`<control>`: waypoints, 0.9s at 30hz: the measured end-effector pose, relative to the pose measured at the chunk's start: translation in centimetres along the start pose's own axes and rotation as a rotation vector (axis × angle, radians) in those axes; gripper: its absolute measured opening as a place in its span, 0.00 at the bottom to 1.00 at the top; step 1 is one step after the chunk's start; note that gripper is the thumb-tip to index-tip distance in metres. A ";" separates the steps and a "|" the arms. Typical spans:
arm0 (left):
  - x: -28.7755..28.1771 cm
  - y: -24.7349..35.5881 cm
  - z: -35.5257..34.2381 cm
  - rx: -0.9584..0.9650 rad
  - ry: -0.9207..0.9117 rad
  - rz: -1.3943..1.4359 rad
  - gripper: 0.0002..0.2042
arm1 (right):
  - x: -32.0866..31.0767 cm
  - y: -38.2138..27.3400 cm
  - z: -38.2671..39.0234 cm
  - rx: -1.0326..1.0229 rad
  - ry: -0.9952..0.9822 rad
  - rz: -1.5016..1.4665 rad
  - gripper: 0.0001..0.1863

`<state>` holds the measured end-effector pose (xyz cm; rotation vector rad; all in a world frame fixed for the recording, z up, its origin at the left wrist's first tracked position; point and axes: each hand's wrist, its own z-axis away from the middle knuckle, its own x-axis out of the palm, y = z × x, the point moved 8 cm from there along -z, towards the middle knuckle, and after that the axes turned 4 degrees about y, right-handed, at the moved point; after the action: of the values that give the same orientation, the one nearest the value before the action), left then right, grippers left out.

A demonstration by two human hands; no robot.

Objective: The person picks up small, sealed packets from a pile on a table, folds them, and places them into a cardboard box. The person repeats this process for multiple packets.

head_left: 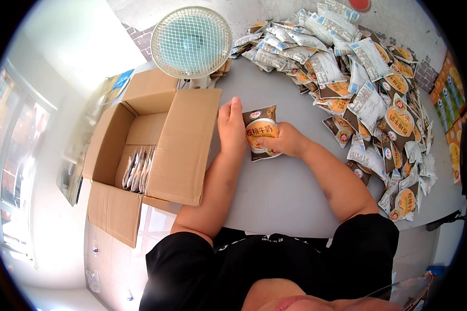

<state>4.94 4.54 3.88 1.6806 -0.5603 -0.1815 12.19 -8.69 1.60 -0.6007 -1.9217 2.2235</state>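
A brown and orange milk pouch (260,124) stands upright just above the table, a little left of the middle. My right hand (289,140) grips it from the right, with the thumb across its front. My left hand (230,124) is held upright at the pouch's left edge, fingers stretched out and together, palm toward the pouch. Whether the palm touches the pouch I cannot tell. To the left of that hand is an open cardboard box (183,145). Inside it, several pouches (138,168) stand on edge in a row at the near end.
A large heap of loose pouches (368,98) covers the far and right side of the grey table (275,199). Behind the box stands a round fan (191,42) with a pale blue centre. Printed orange and green cartons (449,98) are stacked beyond the table's right edge.
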 end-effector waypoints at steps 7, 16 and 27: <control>3.6 2.6 2.9 0.438 -0.424 -0.666 0.19 | 1.1 -1.0 0.6 0.011 -0.102 0.215 0.19; 0.5 -2.0 -0.5 -0.271 -0.062 0.062 0.22 | -3.0 0.1 -0.9 -0.093 0.158 -0.339 0.19; 3.5 -1.1 3.2 -0.470 -0.193 0.358 0.16 | -5.1 2.4 -1.2 -0.011 0.557 -0.466 0.21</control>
<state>6.88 0.21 2.84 1.0942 -0.8784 -0.1977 17.65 -9.80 0.23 -0.6120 -1.5822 1.5557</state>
